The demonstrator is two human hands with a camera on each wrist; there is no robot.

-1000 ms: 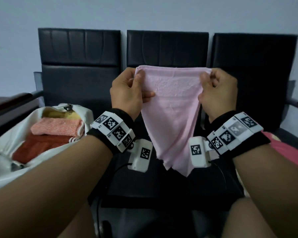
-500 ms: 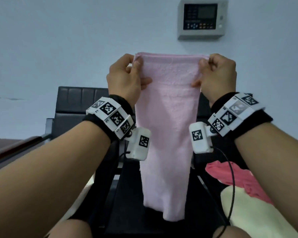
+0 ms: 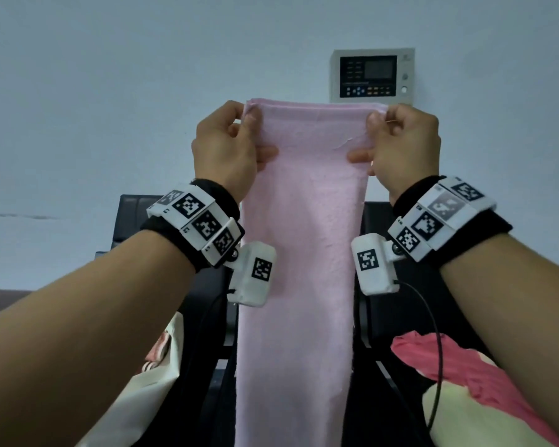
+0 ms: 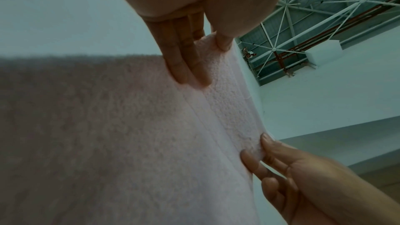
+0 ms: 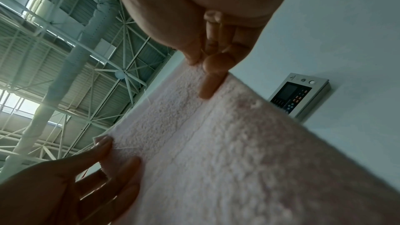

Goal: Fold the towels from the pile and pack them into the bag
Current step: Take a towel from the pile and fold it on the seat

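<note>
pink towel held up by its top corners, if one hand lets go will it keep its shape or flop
Likely flop: the towel hangs limp and straight from the left hand and right hand, with no stiffness of its own. Probably light, since pinching fingers alone carry it. Its looped terry surface looks grippy, so slipping seems unlikely.

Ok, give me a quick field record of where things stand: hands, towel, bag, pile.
left hand: pinches the pink towel's top left corner
right hand: pinches its top right corner
pink towel: held up, hanging as a long strip
bag: white, lower left, partly visible
pile: red and pale towels, lower right
wall panel: behind the towel
</note>
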